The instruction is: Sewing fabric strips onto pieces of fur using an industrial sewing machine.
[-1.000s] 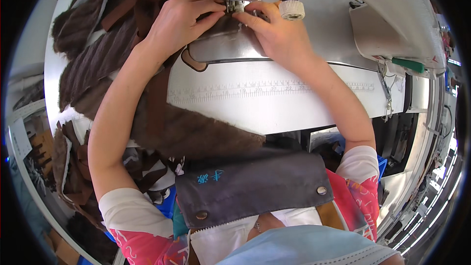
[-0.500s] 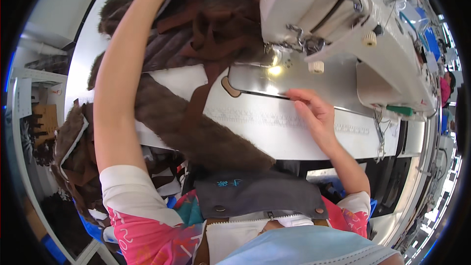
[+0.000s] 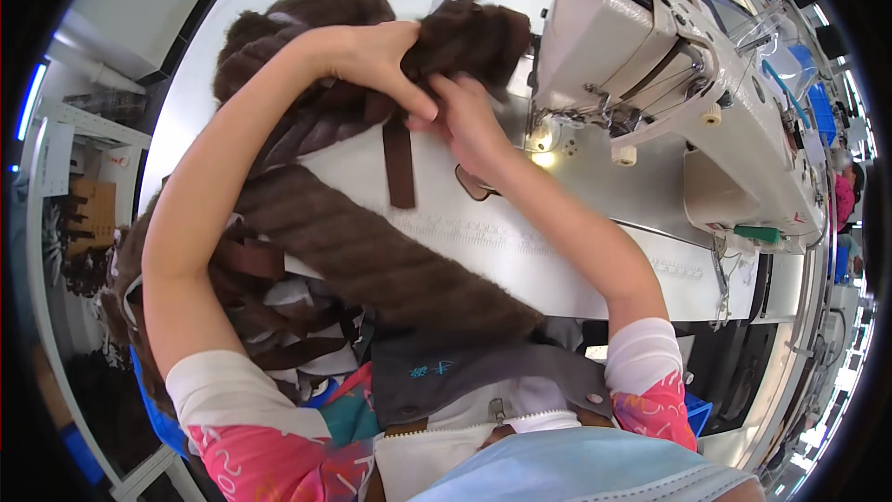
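Both hands meet at a bunched dark brown fur piece [image 3: 470, 35], just left of the sewing machine head. My left hand [image 3: 379, 58] is closed on its left side, thumb pointing toward the right hand and the other fingers partly hidden in the fur. My right hand [image 3: 469, 121] pinches the lower edge, fingertips close to the left thumb. A flat brown strip [image 3: 399, 167] hangs below the hands over the white table. Behind and beneath my left forearm lies a heap of brown fur [image 3: 307, 14]. A long fur strip [image 3: 390, 246] slants across the table's front edge toward my apron.
A white sewing machine [image 3: 650, 65] stands on the right, its lamp lit over the metal plate [image 3: 613, 177]. The white table [image 3: 446, 265] carries a printed ruler scale. More fur pieces [image 3: 279, 316] hang in a pile at the left front. Shelving [image 3: 93, 130] stands far left.
My right hand has moved from the machine bed up and left to the fur. My left hand has drawn nearer, and a fur piece is now bunched between both hands. The view has shifted slightly.
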Tool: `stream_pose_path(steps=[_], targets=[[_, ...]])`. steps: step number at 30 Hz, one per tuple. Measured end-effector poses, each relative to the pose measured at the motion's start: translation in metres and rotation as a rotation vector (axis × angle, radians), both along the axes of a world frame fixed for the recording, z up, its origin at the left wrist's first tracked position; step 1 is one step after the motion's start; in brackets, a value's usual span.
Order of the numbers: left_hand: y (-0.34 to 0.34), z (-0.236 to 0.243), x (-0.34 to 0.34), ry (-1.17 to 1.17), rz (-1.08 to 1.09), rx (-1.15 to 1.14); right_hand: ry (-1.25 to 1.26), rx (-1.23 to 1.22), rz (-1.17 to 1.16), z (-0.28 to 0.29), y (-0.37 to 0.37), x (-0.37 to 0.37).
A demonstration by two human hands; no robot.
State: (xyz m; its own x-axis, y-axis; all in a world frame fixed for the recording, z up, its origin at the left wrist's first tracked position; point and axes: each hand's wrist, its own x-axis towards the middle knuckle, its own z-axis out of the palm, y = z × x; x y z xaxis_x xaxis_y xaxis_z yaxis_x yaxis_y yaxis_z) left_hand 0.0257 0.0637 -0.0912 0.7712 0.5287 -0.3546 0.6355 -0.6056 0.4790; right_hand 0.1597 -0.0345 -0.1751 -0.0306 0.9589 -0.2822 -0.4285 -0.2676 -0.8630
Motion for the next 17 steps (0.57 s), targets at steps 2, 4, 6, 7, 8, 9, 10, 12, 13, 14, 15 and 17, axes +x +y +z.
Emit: stream_pose_path(steps=[2, 4, 6, 7, 8, 9, 10, 12, 13, 14, 15, 17], targets=[[-0.006, -0.003, -0.012, 0.099, 0.053, 0.109, -0.117, 0.180, 0.077, -0.010, 0.016, -0.015], [0.020, -0.048, -0.039, 0.071, 0.136, 0.366, -0.300, 0.343, 0.167, -0.032, 0.029, -0.027], [0.030, -0.048, -0.046, 0.110, 0.232, 0.365, -0.472, 0.376, 0.241, -0.021, 0.023, -0.027], [0.031, -0.043, -0.047, 0.115, 0.240, 0.364, -0.584, 0.417, 0.258, -0.005, 0.011, -0.024], [0.032, -0.037, -0.045, 0.098, 0.226, 0.295, -0.583, 0.421, 0.259, 0.005, -0.004, -0.019], [0.033, -0.033, -0.041, 0.081, 0.208, 0.226, -0.641, 0.469, 0.212, 0.013, -0.023, -0.015], [0.036, -0.037, -0.039, 0.129, 0.199, 0.366, -0.700, 0.514, 0.163, 0.015, -0.046, -0.013], [0.033, -0.047, -0.031, 0.220, 0.265, 0.505, -1.159, 0.891, 0.286, 0.010, -0.101, -0.015], [0.031, -0.050, -0.024, 0.312, 0.321, 0.646, -1.253, 0.910, 0.397, 0.018, -0.134, -0.021], [0.034, -0.051, -0.017, 0.280, 0.334, 0.661, -1.432, 0.882, 0.566, 0.024, -0.159, -0.028], [0.043, -0.055, -0.017, 0.254, 0.348, 0.671, -1.412, 0.883, 0.592, 0.019, -0.167, -0.030], [0.138, -0.057, -0.105, 0.006, 0.536, 0.013, -1.621, 1.022, 0.596, -0.009, -0.173, -0.044]])
